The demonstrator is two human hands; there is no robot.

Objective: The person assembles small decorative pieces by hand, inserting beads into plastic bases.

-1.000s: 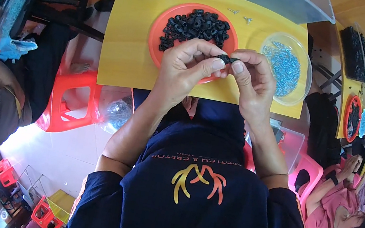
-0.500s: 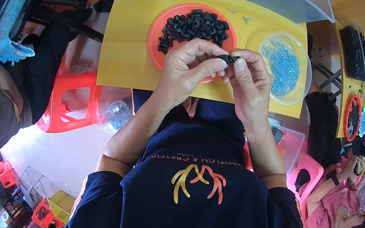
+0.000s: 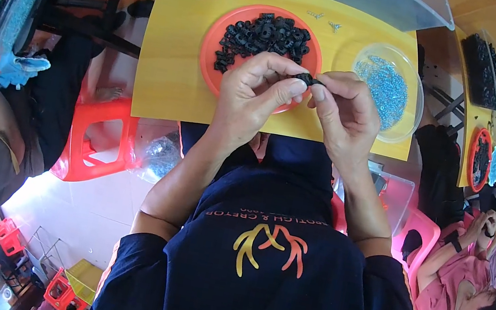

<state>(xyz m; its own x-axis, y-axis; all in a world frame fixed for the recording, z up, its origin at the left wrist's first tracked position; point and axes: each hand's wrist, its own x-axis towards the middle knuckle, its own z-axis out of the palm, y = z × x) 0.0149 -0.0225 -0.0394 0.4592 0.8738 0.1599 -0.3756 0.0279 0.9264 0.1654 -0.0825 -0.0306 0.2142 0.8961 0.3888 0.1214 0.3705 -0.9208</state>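
Head view: I see the left hand point(image 3: 264, 95) and right hand point(image 3: 347, 113) pinching one black part point(image 3: 302, 78) over the worktop point(image 3: 167, 87); whether it's finished I cannot tell; many black pieces point(image 3: 267, 35) remain heaped.

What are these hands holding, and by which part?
A small black piece: the left hand pinches its left end, the right hand its right end, between thumb and fingers.

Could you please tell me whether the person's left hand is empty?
No, the left hand pinches a small black part between thumb and index finger, above the yellow table.
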